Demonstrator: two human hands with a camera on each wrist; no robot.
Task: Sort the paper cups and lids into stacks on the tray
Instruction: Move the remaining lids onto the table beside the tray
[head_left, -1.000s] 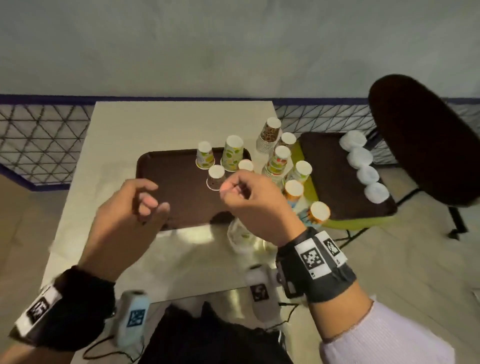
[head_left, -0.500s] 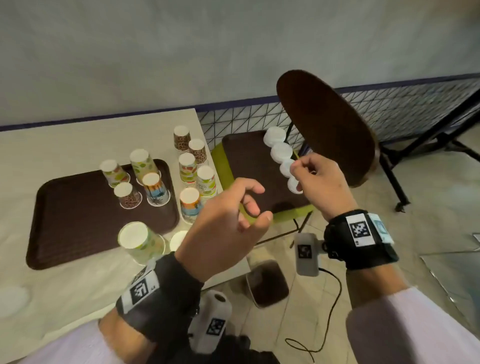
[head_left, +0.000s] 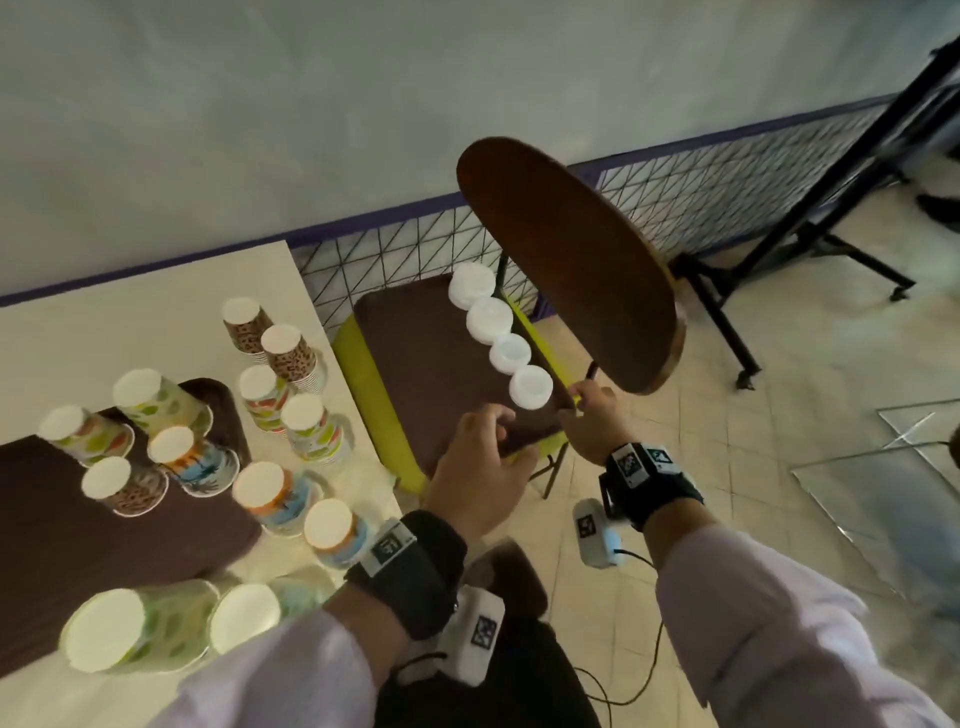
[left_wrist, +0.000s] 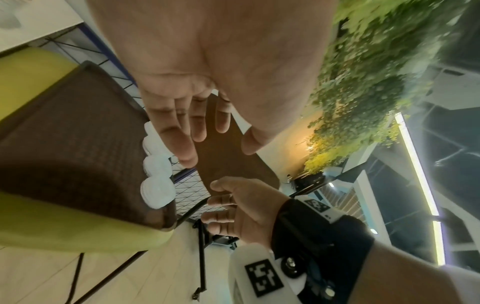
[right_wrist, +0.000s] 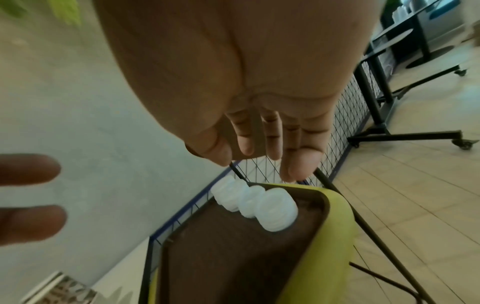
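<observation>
Several stacks of white lids (head_left: 530, 387) (left_wrist: 157, 191) (right_wrist: 275, 211) line the far edge of a brown tray (head_left: 426, 364) (left_wrist: 64, 133) (right_wrist: 233, 257) that lies on a yellow-green chair seat (head_left: 374, 405). My left hand (head_left: 488, 441) (left_wrist: 187, 144) hovers over that tray's near edge, fingers relaxed and empty. My right hand (head_left: 582, 402) (left_wrist: 233, 205) (right_wrist: 259, 154) is at the tray's right corner beside the nearest lid stack, fingers loose, holding nothing. Patterned paper cups (head_left: 171, 400) stand upside down on and around a second brown tray (head_left: 78, 535) on the table.
The chair's dark backrest (head_left: 571, 260) rises just behind the lids and above my right hand. More cup stacks (head_left: 285, 353) crowd the table's right edge (head_left: 332, 332). A wire grid panel (head_left: 701, 208) runs along the wall, and a black wheeled stand (head_left: 779, 249) is on the tiled floor.
My view swung right from the table to the chair. Both hands left the table tray and moved to the chair's tray, the right hand arriving first by the lids.
</observation>
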